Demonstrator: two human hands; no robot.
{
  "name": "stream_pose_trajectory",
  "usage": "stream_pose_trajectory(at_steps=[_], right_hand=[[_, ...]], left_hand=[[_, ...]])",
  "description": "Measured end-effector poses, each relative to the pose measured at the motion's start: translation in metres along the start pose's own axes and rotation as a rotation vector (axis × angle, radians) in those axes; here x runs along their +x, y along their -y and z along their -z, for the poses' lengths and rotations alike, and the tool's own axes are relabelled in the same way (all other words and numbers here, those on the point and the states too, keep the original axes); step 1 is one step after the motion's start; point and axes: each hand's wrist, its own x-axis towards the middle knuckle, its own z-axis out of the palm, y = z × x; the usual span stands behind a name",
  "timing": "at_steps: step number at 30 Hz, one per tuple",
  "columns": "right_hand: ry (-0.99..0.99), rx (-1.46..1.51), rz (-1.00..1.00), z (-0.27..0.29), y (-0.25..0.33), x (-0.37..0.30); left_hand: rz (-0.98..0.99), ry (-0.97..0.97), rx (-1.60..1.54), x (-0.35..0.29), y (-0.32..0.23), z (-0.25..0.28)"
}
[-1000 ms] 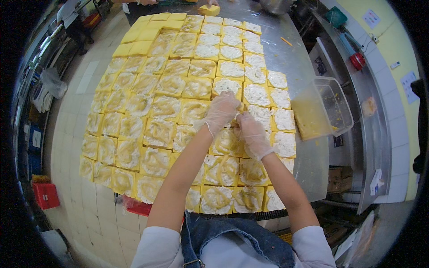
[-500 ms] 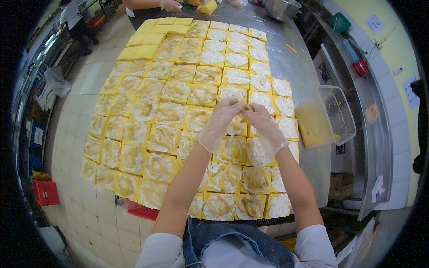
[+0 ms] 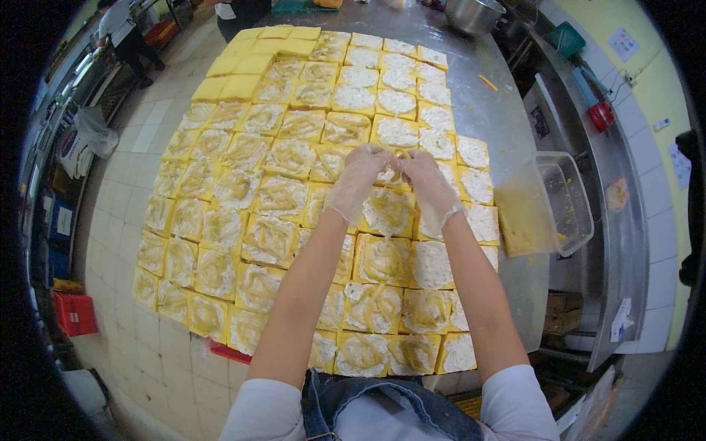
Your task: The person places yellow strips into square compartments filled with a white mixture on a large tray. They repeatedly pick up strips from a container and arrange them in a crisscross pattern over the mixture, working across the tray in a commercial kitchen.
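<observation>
Both of my hands wear clear plastic gloves and come together over a square of yellow sponge cake spread with white cream. My left hand and my right hand are closed, fingertips nearly touching, pinching thin yellow strips between them. Rows of cream-topped cake squares surround them. Squares to the left and near me carry yellow strips on the cream, while many at the far right have plain white cream. A clear plastic tub with yellow bits inside stands right of the cakes.
Plain yellow cake squares lie at the far left of the steel table. A loose orange stick and a metal bowl are toward the far right. Red crates stand on the left floor; another person stands beyond.
My hands stay pinched together and have shifted slightly farther over the cakes. The view has moved a little. The gloved hand at the far edge is no longer in view.
</observation>
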Motion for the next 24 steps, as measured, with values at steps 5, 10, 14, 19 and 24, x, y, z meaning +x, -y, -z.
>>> stream_pose_trajectory(at_steps=[5,10,14,19,24], right_hand=[[-0.121,-0.154,0.095,0.001,-0.018,0.027],[-0.161,-0.601,0.098,-0.002,-0.031,0.047],[-0.095,-0.234,0.138,0.014,-0.029,0.035],[0.160,0.476,-0.029,0.038,-0.014,0.009],[0.175,0.382,0.046,0.021,-0.005,0.001]], left_hand=[[0.039,-0.185,0.242,0.006,0.010,-0.010],[-0.022,-0.354,0.456,0.011,0.017,-0.022],[-0.077,-0.345,0.513,0.008,0.017,-0.016],[-0.147,-0.271,0.318,-0.010,-0.005,-0.003],[0.000,0.008,-0.032,-0.025,-0.026,-0.012]])
